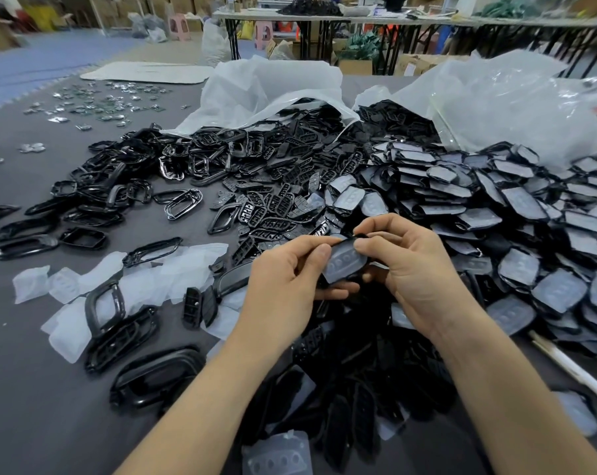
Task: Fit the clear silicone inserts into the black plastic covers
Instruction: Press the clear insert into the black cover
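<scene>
The clear insert [345, 265] looks soft, bendy and light, so hold it by its edges and press gently. It is up over the bench [33, 389], between your hands, on a hard black cover [361, 237] that is mostly hidden. Your left hand [286, 269] pinches its left end with curled fingers [310, 240]. Your right hand [417, 269] pinches the top right edge.

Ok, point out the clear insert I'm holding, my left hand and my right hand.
clear insert [345, 265], head view, its bumpy middle.
left hand [283, 281], head view, middle of the hand.
right hand [415, 267], head view, middle of the hand.
</scene>
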